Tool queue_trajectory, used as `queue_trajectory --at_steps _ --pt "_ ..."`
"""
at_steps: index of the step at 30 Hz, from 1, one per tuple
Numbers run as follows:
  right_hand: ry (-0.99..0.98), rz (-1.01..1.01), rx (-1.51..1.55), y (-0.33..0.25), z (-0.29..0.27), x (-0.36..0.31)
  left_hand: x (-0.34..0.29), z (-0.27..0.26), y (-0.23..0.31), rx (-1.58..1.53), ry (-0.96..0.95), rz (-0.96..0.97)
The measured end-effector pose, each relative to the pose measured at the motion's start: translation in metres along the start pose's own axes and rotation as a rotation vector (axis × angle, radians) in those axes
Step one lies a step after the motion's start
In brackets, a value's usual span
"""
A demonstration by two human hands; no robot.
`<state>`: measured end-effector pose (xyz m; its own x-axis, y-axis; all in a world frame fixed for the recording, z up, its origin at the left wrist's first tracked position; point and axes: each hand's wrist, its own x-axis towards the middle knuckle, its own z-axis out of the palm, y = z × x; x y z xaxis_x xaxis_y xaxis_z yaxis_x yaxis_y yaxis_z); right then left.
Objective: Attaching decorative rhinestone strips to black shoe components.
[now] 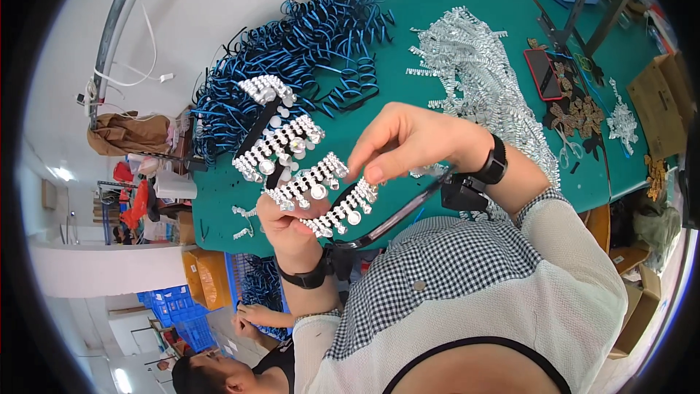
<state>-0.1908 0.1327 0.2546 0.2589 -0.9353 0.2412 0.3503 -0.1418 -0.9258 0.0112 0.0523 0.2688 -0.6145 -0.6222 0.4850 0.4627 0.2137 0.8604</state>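
Note:
Between my hands is a black band set with rows of silver rhinestones and hanging clear gems, a rhinestone trim [306,184], which loops over itself in several turns. My left hand [283,228] grips it from below, its fingers partly hidden behind the loops. My right hand [412,142] is closed at the trim's right end, thumb and forefinger bent together beside the stones. The upper loops stand out over the green table [397,91], with black ribbon showing between them. Dark bands sit on both my wrists.
Coiled blue-black ribbon [292,55] heaps at the far left, and silver trim strips [474,66] pile at the right. Beyond lie a red-edged phone [542,74], scissors [567,147], brown ornaments [583,115] and a cardboard box [660,106]. Another person's hands [251,317] show at lower left.

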Motion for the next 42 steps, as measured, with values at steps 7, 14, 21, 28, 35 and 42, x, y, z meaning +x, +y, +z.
queue_trajectory --at_steps 7,14,21,28,35,42 --pt "-0.036 -0.04 0.129 0.016 0.01 0.005 -0.004 0.002 -0.024 -0.479 0.303 -0.209" --pt "0.148 -0.092 -0.015 0.012 0.0 0.003 0.001 -0.032 -0.024 0.148 -0.062 -0.359" --pt "0.076 -0.035 -0.097 0.01 0.0 0.005 -0.001 -0.034 0.02 0.685 -0.049 -0.087" --pt "0.149 -0.196 -0.888 0.011 0.02 0.012 0.009 0.004 0.02 0.883 -0.347 -0.017" --pt "0.207 -0.293 -1.103 0.014 0.024 0.01 0.002 0.006 0.014 1.028 -0.31 0.068" --pt "0.132 -0.406 -1.196 0.019 0.017 0.011 0.01 0.013 0.024 0.979 -0.328 -0.178"
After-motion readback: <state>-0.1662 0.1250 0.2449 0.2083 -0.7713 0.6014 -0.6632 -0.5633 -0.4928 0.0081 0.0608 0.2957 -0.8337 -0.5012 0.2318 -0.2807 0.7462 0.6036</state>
